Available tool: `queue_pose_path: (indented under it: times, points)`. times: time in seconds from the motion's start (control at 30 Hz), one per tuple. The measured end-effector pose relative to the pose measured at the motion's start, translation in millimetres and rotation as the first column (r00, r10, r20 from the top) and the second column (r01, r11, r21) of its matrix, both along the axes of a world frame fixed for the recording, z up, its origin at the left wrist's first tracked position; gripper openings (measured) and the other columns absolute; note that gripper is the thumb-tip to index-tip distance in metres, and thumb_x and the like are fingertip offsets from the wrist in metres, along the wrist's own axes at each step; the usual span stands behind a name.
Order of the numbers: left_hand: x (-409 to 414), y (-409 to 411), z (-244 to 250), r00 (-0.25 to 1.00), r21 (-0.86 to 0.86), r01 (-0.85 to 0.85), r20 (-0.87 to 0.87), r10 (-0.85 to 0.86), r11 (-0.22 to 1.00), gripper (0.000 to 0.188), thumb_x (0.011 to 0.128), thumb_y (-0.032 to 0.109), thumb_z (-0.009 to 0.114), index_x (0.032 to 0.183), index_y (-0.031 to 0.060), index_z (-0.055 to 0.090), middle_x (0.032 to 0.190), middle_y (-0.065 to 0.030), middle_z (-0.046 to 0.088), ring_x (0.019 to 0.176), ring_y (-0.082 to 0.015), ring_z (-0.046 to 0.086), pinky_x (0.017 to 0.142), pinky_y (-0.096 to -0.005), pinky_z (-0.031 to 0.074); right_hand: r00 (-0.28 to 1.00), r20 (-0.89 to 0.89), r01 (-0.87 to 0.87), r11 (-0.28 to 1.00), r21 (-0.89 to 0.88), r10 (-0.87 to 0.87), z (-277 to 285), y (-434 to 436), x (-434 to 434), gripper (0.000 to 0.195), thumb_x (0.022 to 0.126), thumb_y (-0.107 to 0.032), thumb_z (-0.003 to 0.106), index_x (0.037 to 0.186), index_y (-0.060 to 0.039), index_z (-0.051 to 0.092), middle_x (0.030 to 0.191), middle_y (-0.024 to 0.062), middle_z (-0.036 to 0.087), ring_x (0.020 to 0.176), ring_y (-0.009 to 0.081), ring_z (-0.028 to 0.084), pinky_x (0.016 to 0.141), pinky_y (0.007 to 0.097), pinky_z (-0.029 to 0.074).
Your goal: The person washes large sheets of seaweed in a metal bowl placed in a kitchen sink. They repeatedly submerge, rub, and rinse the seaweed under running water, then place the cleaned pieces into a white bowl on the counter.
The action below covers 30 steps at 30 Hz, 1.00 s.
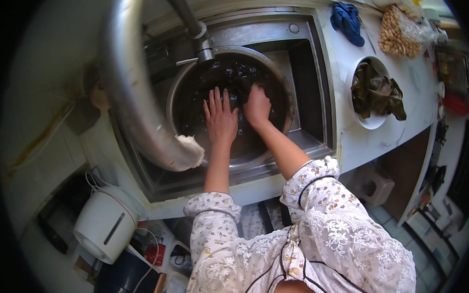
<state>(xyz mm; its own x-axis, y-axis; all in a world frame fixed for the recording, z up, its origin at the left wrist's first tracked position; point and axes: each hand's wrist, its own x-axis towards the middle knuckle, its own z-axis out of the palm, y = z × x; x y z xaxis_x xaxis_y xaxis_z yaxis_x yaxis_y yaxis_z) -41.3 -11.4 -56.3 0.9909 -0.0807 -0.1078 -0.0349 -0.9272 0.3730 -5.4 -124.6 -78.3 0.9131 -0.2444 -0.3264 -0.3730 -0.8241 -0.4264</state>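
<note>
A large round metal basin (268, 58) stands in the stainless steel sink (249, 28), holding water and a dark mass whose details I cannot make out. My left hand (221, 119) lies palm down on the dark contents, fingers spread. Beside it, my right hand (258, 105) is curled, its fingertips hidden in the dark water near the basin's right half. Whether those fingers grip something cannot be seen. On the counter to the right, a white bowl (365, 121) holds wet, dark olive-brown leaves (373, 89), some hanging over its rim.
A thick metal faucet spout (132, 92) arches close to the camera at left; a second tap (204, 45) overhangs the basin's back rim. On the right counter are a blue cloth (347, 21) and a plastic bag of peanuts (398, 33). A white appliance (106, 222) stands lower left.
</note>
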Motion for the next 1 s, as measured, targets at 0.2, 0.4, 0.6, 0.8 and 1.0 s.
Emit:
queue_pose_path:
  times: [0.2,0.4,0.6,0.8,1.0]
  points:
    - [2.6,-3.7,-29.3,0.982,0.045,-0.061,-0.177,0.068,0.997,0.055,0.087,0.032,0.055,0.131,0.0003,0.043,0.141,-0.0219,0.036,0.132,-0.0356,0.032,0.110,-0.0478,0.021,0.987,0.002,-0.161,0.978,0.132,0.163,-23.9,-13.2,-2.5,0.037,0.072,0.000,0.058,0.109,-0.0034,0.050,0.107,0.0221,0.056,0.086,0.0442,0.060,0.071,0.0525,0.049]
    - [-1.3,29.8,-91.6,0.953,-0.544,-0.289,-0.086,0.290,0.788,0.039,0.091,0.021,0.049,0.123,-0.0005,0.049,0.128,-0.0193,0.051,0.119,-0.0315,0.047,0.101,-0.0401,0.035,0.975,0.222,-0.077,0.964,0.253,0.019,67.1,29.4,-4.2,0.030,0.072,0.003,0.054,0.101,-0.0066,0.050,0.097,0.0141,0.055,0.078,0.0401,0.059,0.064,0.0494,0.048]
    - [-36.4,-10.9,63.6,0.667,-0.653,-0.678,-0.739,0.091,-0.336,0.041,0.095,0.034,0.045,0.124,0.0060,0.049,0.123,-0.0060,0.053,0.115,-0.0202,0.050,0.099,-0.0366,0.038,0.966,0.259,-0.086,0.908,0.410,-0.025,105.8,23.9,-21.8,0.025,0.073,-0.006,0.055,0.098,-0.0044,0.053,0.094,0.0136,0.054,0.084,0.0358,0.056,0.065,0.0448,0.046]
    - [-25.7,35.7,50.2,0.688,-0.481,-0.665,-0.692,-0.218,-0.572,0.025,0.092,0.032,0.052,0.099,0.0089,0.057,0.103,-0.0074,0.061,0.099,-0.0201,0.057,0.086,-0.0343,0.045,0.908,0.413,-0.305,0.785,0.540,0.068,140.5,30.5,-58.6,0.042,0.073,-0.003,0.057,0.115,0.0009,0.055,0.122,0.0149,0.054,0.108,0.0336,0.052,0.094,0.0399,0.043]
    - [-12.2,30.7,51.6,0.604,-0.611,-0.609,-0.771,0.202,-0.506,0.037,0.094,0.026,0.053,0.121,0.0011,0.053,0.120,-0.0137,0.059,0.110,-0.0287,0.056,0.098,-0.0447,0.043,0.945,0.170,0.031,0.595,0.803,-0.278,99.0,-9.0,-45.0,0.018,0.083,0.001,0.053,0.098,0.0025,0.064,0.101,0.0150,0.066,0.095,0.0238,0.064,0.083,0.0304,0.049]
